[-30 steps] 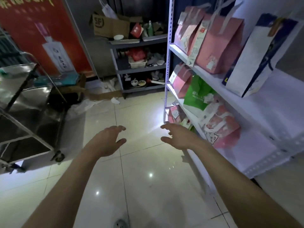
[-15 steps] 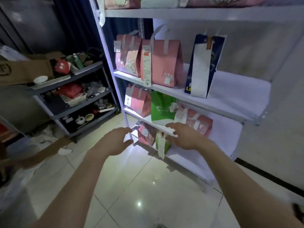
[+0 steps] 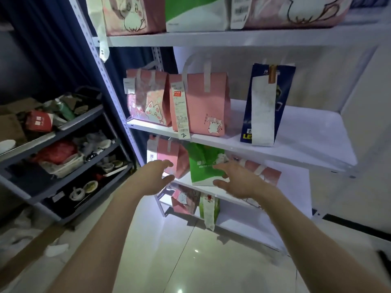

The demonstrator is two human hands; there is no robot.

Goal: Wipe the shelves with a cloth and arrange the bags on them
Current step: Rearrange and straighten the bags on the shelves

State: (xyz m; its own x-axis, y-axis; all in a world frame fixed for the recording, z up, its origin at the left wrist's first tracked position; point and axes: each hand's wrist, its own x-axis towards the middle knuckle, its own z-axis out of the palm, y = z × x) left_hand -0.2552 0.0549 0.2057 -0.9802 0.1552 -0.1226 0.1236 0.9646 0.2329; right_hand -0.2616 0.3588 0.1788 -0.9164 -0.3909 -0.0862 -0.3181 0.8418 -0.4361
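Note:
A white shelf unit (image 3: 296,151) fills the right half of the view. On its middle shelf stand two pink bags (image 3: 203,102) and a dark blue bag (image 3: 266,104). The shelf below holds a pink bag (image 3: 175,159), a green bag (image 3: 203,166) and a lying pink bag (image 3: 266,173). My left hand (image 3: 155,178) is open, just in front of that pink bag. My right hand (image 3: 239,180) is open with spread fingers at the green bag's right side. I cannot tell whether it touches the bag. No cloth is in view.
Pink and green bags (image 3: 190,13) line the top shelf. Lower down stand a small pink bag (image 3: 184,199) and a green bag with a receipt (image 3: 209,208). A dark rack (image 3: 63,153) of clutter stands at left. Glossy floor tiles (image 3: 190,261) lie below.
My view swung right and up from the floor onto the shelf unit. Both hands rose and moved forward to the bags on the lower shelf.

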